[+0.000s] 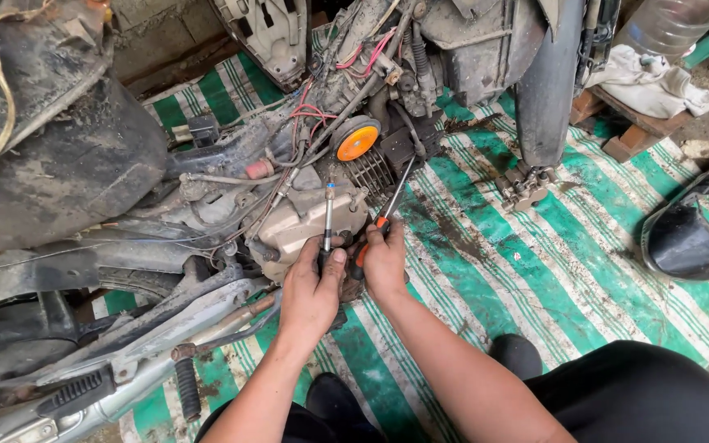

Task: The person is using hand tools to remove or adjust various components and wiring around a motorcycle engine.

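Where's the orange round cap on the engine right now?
In the head view, the orange round cap sits upper centre on the engine, just above the finned metal block and up beyond the right hand holding the screwdriver.

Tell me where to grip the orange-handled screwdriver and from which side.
Grip the orange-handled screwdriver on its handle end, coming from below near the right hand. Its thin shaft slants up into the crowded engine, so only the handle looks free.
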